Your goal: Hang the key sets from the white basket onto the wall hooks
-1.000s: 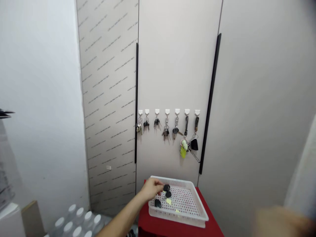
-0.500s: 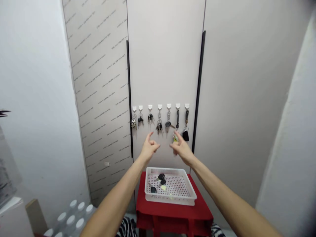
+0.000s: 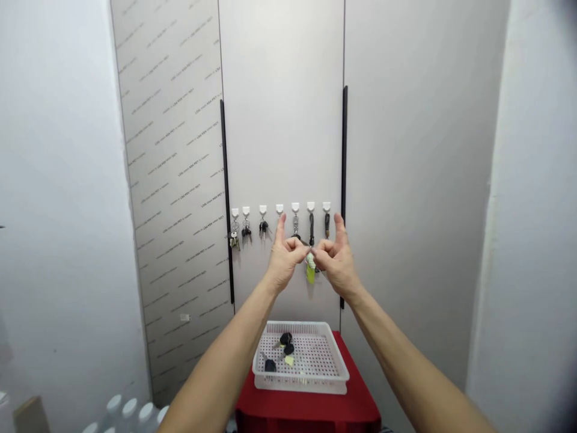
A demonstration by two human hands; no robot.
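A row of white hooks (image 3: 262,209) on a pale cabinet door carries several key bunches (image 3: 246,231). My left hand (image 3: 283,257) is raised in front of them, index finger up and thumb pinched against a finger at a bunch hanging under a middle hook. My right hand (image 3: 337,260) mirrors it, pinching just above a yellow-green key tag (image 3: 311,272) that hangs from a black strap (image 3: 311,222). The fingertips of both hands nearly meet. What each pinch holds is mostly hidden. Below stands a white perforated basket (image 3: 301,386) with a few black keys (image 3: 285,344) in it.
The basket rests on a red stool (image 3: 311,414) against the cabinet. Tall black door handles (image 3: 223,198) (image 3: 344,180) flank the hooks. White bottle caps (image 3: 130,410) show at the bottom left. Plain walls close in on both sides.
My left hand left the basket and rose to the hooks. My right hand came into view and rose too. Both went from loosely open to pinched at the hanging keys.
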